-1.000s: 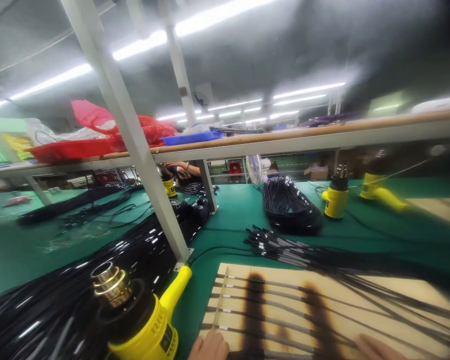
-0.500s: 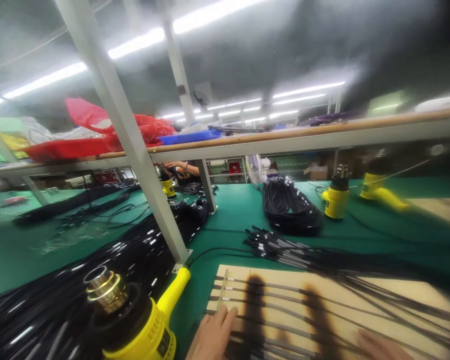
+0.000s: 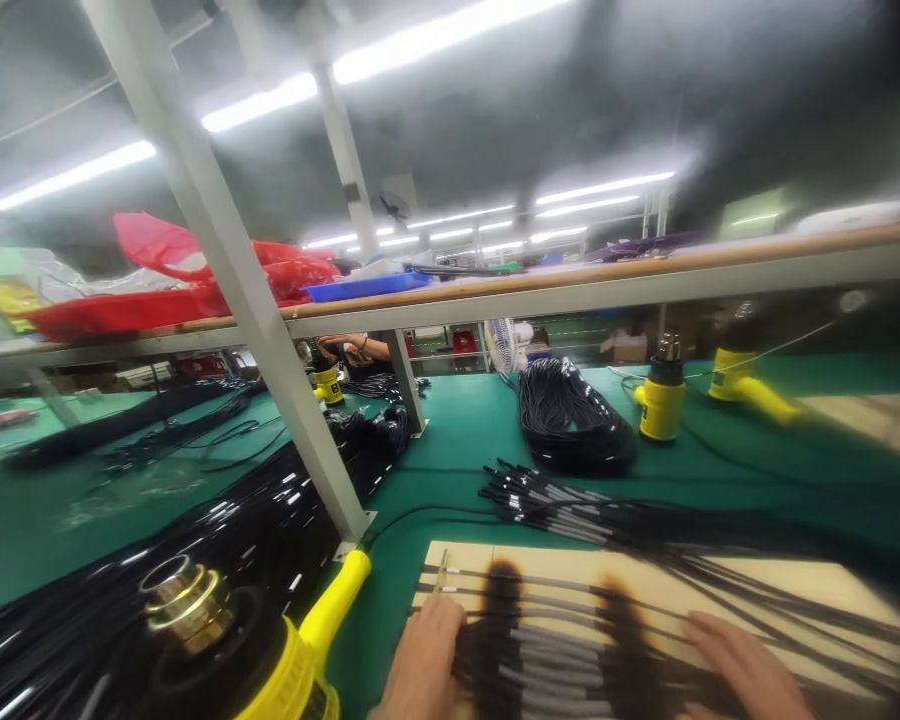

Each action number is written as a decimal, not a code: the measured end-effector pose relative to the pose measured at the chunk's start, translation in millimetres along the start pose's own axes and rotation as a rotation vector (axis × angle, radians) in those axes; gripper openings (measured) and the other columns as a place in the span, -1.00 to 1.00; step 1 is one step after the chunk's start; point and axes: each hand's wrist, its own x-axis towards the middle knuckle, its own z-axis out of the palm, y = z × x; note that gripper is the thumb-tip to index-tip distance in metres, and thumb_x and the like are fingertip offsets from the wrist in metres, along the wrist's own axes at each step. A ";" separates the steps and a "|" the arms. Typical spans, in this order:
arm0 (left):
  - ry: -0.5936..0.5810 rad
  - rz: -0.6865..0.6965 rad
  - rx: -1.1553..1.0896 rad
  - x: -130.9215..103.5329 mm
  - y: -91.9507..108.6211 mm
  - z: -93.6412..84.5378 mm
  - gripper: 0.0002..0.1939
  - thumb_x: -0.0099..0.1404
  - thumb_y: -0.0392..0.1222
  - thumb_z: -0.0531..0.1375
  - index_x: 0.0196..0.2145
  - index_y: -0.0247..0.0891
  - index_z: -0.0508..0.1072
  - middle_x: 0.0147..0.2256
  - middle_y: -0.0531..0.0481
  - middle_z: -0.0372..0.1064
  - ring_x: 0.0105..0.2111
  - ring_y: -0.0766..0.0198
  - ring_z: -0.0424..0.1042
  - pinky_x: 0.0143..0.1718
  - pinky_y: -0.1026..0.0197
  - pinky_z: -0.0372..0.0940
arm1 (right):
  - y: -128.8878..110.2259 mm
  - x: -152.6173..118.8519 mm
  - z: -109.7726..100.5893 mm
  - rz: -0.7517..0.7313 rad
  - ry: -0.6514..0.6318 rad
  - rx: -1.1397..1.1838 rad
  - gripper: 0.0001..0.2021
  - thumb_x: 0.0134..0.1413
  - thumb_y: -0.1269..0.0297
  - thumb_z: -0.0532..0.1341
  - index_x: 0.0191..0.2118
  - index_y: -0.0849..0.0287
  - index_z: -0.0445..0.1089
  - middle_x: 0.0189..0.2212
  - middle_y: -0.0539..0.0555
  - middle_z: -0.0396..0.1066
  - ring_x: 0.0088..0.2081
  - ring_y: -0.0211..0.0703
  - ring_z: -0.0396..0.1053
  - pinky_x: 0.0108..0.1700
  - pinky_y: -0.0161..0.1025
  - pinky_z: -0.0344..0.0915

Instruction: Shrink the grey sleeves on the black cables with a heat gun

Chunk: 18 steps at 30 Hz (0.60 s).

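Note:
A pale wooden board [image 3: 814,588] with dark scorch marks lies before me, and several thin black cables [image 3: 562,595] run side by side across it. My left hand [image 3: 424,655] is at the board's left edge, its fingers bunched together over the cable ends; the fingertips are partly hidden. On the right, my right hand [image 3: 750,668] rests over the cables with its fingers stretched out and the thumb apart, low in the frame. Greyish sleeve sections [image 3: 555,665] on the cables lie between the two hands. Left of the board stands a yellow heat gun [image 3: 281,670], nozzle upward.
Behind the board lie a fanned cable bundle [image 3: 540,495] and a coiled black bundle [image 3: 574,420]. More heat guns [image 3: 661,405] stand farther back. A slanted metal post [image 3: 270,370] and a shelf [image 3: 570,285] cross the view. A co-worker's arm [image 3: 364,347] shows beyond.
My right hand has moved up and inward over the cables from the lower right. My left hand has shifted slightly up along the board's left edge. The view has swung a little.

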 end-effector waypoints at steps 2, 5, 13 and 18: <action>0.015 0.016 -0.020 3.1 1.6 -6.5 -0.70 0.05 -0.51 -0.08 -0.35 -0.23 0.29 -0.27 -0.03 0.32 -0.25 0.24 0.25 -0.21 0.19 0.15 | -1.9 4.8 -2.3 0.032 -0.011 0.032 -0.52 -0.13 0.08 0.22 -0.05 0.12 0.23 -0.13 0.12 0.38 -0.16 -0.07 0.38 -0.25 -0.26 0.34; -0.028 0.060 0.061 14.8 -2.3 -5.3 -0.63 -0.03 -0.53 -0.07 -0.31 -0.22 0.31 -0.22 -0.04 0.32 -0.19 0.18 0.24 -0.17 0.12 0.13 | -0.5 7.1 -2.2 0.032 0.012 0.054 -0.54 -0.12 0.07 0.21 -0.07 0.13 0.24 -0.15 0.12 0.39 -0.18 -0.07 0.39 -0.28 -0.26 0.35; -0.034 0.144 0.329 46.7 -13.7 15.6 -0.50 0.07 -0.49 -0.06 -0.01 -0.29 0.21 -0.03 -0.20 0.22 -0.01 0.06 0.15 -0.08 0.00 0.06 | 1.0 2.6 5.5 0.026 0.008 0.036 -0.53 -0.12 0.06 0.23 -0.07 0.16 0.24 -0.15 0.12 0.38 -0.17 -0.06 0.38 -0.22 -0.23 0.36; 0.015 0.187 0.379 57.4 -10.5 19.3 -0.68 0.18 -0.47 -0.14 -0.26 -0.33 0.33 -0.22 -0.17 0.31 -0.15 0.09 0.24 -0.13 0.02 0.09 | 0.7 2.1 5.5 0.010 0.001 0.036 -0.54 -0.11 0.05 0.22 -0.08 0.15 0.26 -0.16 0.12 0.40 -0.18 -0.05 0.39 -0.24 -0.22 0.37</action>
